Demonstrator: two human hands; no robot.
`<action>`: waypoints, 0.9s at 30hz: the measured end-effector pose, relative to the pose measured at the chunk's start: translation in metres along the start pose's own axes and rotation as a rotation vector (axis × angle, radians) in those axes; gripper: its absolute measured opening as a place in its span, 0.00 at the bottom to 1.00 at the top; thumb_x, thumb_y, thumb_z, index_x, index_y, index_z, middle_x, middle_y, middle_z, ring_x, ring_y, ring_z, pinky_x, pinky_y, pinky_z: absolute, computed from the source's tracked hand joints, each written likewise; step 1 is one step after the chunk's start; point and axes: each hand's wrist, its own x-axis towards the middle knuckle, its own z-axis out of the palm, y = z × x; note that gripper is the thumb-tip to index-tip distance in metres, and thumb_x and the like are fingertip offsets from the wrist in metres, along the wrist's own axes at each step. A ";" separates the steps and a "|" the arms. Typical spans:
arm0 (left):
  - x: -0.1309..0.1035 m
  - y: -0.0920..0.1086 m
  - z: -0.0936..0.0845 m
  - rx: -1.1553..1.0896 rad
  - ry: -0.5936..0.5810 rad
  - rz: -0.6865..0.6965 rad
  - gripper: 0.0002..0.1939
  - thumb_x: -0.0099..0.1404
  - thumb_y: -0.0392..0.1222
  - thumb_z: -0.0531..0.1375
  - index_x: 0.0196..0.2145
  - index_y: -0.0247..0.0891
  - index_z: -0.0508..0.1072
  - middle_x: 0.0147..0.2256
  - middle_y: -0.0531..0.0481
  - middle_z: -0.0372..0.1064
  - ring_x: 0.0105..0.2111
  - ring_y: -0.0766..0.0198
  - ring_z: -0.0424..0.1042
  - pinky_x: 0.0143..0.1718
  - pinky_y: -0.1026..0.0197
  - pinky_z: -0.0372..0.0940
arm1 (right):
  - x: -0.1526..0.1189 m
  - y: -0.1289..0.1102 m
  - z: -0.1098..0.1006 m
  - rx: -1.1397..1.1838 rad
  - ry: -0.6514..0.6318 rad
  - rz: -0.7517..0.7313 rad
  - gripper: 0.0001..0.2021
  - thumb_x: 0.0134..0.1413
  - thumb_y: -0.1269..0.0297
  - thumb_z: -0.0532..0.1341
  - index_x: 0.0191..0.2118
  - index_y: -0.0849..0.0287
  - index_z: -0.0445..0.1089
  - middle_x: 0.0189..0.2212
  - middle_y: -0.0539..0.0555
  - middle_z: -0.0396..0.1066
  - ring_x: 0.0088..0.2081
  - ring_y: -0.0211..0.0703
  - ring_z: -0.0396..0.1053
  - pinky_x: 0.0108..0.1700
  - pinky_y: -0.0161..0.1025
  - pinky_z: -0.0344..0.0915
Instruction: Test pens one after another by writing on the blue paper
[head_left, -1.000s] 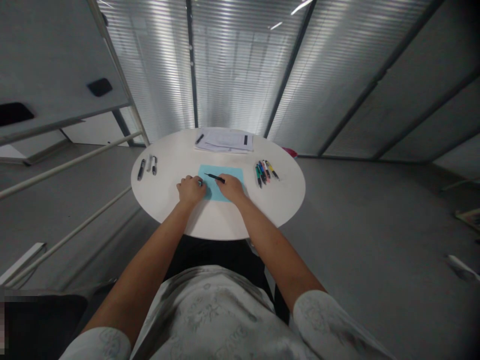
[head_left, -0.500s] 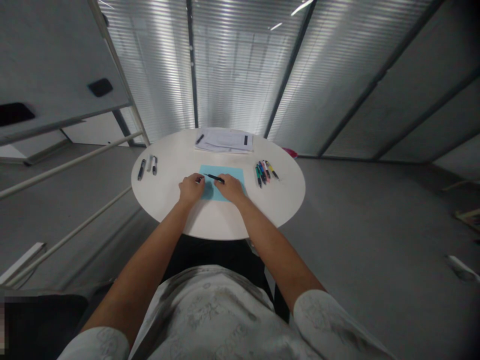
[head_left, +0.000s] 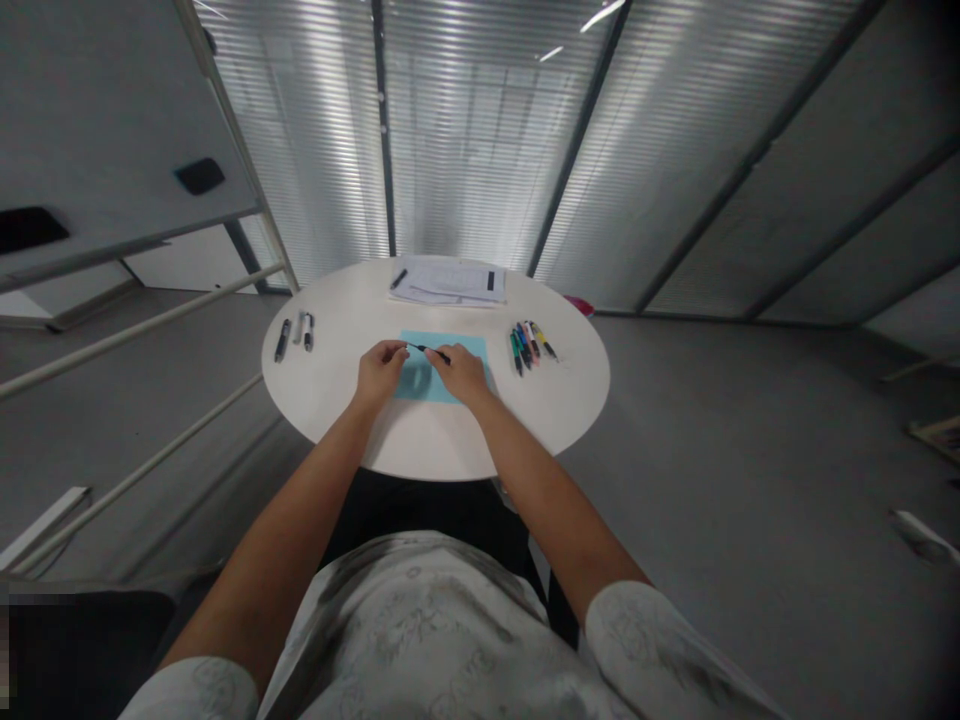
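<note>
My right hand (head_left: 461, 372) is closed round a black pen (head_left: 442, 355) over a light blue sheet (head_left: 474, 347). A thin tip (head_left: 415, 347) points left from the pen toward my other hand. My left hand (head_left: 381, 368) is closed in a pinch at that tip. What its fingers hold is too small and hidden to make out. Both hands are close together above the blue sheet, which lies flat on the round white table (head_left: 337, 300).
Several coloured pens (head_left: 532, 345) lie to the right of the sheet. On the left are a dark pen (head_left: 283, 340) and a black-and-white pen (head_left: 308, 332). A stack of papers (head_left: 450, 280) rests at the far edge. Blinds (head_left: 465, 130) stand behind the table.
My left hand has moved slightly up, its fingers now meeting the thin tip. My right hand has slid its fingers forward along the pen, covering more of it.
</note>
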 end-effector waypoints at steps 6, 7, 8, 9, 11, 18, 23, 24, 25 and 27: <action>0.004 -0.004 0.000 -0.077 0.040 -0.032 0.11 0.57 0.47 0.60 0.35 0.40 0.76 0.31 0.48 0.74 0.30 0.62 0.69 0.37 0.57 0.65 | -0.001 -0.003 -0.004 -0.016 -0.029 0.036 0.27 0.64 0.41 0.43 0.45 0.50 0.73 0.41 0.55 0.71 0.44 0.44 0.68 0.44 0.39 0.58; 0.004 -0.004 0.000 -0.086 0.037 -0.042 0.12 0.57 0.48 0.60 0.35 0.40 0.76 0.31 0.48 0.74 0.30 0.63 0.68 0.36 0.58 0.65 | -0.001 -0.004 -0.004 -0.019 -0.035 0.039 0.26 0.64 0.41 0.44 0.45 0.50 0.73 0.41 0.55 0.71 0.44 0.44 0.68 0.45 0.39 0.58; 0.004 -0.004 0.000 -0.090 0.031 -0.048 0.12 0.57 0.48 0.60 0.35 0.40 0.76 0.31 0.48 0.74 0.29 0.63 0.68 0.35 0.58 0.64 | -0.002 -0.004 -0.005 -0.022 -0.039 0.040 0.26 0.64 0.41 0.44 0.45 0.50 0.73 0.41 0.55 0.71 0.44 0.44 0.68 0.45 0.39 0.58; 0.004 -0.005 0.001 -0.089 0.021 -0.052 0.12 0.56 0.49 0.60 0.34 0.40 0.76 0.30 0.48 0.73 0.29 0.63 0.68 0.35 0.58 0.64 | -0.002 -0.005 -0.005 -0.025 -0.042 0.040 0.26 0.64 0.41 0.44 0.45 0.50 0.74 0.41 0.55 0.71 0.44 0.44 0.68 0.45 0.39 0.58; 0.003 -0.005 0.002 -0.081 -0.003 -0.050 0.11 0.56 0.48 0.61 0.33 0.40 0.76 0.30 0.48 0.73 0.29 0.63 0.68 0.35 0.58 0.64 | -0.002 -0.005 -0.006 -0.029 -0.044 0.037 0.26 0.64 0.42 0.45 0.45 0.49 0.74 0.41 0.54 0.72 0.44 0.44 0.68 0.45 0.39 0.58; 0.005 -0.008 0.002 -0.107 0.017 -0.067 0.10 0.58 0.47 0.60 0.35 0.40 0.74 0.31 0.48 0.74 0.27 0.65 0.67 0.35 0.56 0.66 | -0.003 -0.004 -0.007 -0.026 -0.017 0.017 0.25 0.63 0.41 0.47 0.45 0.49 0.75 0.40 0.54 0.72 0.44 0.45 0.69 0.43 0.39 0.57; 0.004 -0.009 0.003 -0.110 -0.066 -0.067 0.13 0.56 0.48 0.61 0.36 0.38 0.74 0.30 0.47 0.74 0.27 0.64 0.68 0.35 0.57 0.66 | -0.001 -0.003 -0.004 -0.033 -0.041 0.001 0.24 0.62 0.41 0.48 0.46 0.49 0.74 0.41 0.54 0.72 0.44 0.44 0.68 0.45 0.40 0.56; 0.004 -0.009 0.003 -0.109 -0.071 -0.069 0.13 0.55 0.48 0.61 0.35 0.37 0.74 0.30 0.47 0.74 0.28 0.64 0.69 0.35 0.57 0.65 | -0.001 -0.002 -0.003 -0.032 -0.043 -0.002 0.24 0.62 0.41 0.48 0.47 0.48 0.74 0.41 0.54 0.72 0.44 0.45 0.67 0.45 0.40 0.55; 0.003 -0.009 0.003 -0.105 -0.072 -0.069 0.13 0.55 0.47 0.61 0.35 0.37 0.75 0.29 0.47 0.73 0.28 0.64 0.69 0.35 0.58 0.65 | -0.001 -0.002 -0.003 -0.032 -0.040 -0.003 0.24 0.62 0.41 0.49 0.47 0.48 0.74 0.41 0.54 0.72 0.44 0.45 0.67 0.45 0.40 0.55; 0.004 -0.010 0.002 -0.081 -0.071 -0.068 0.12 0.54 0.46 0.61 0.34 0.37 0.75 0.28 0.48 0.73 0.28 0.64 0.68 0.35 0.58 0.64 | -0.001 -0.002 -0.003 -0.035 -0.032 -0.006 0.23 0.62 0.41 0.49 0.46 0.48 0.75 0.41 0.55 0.72 0.45 0.46 0.66 0.45 0.41 0.54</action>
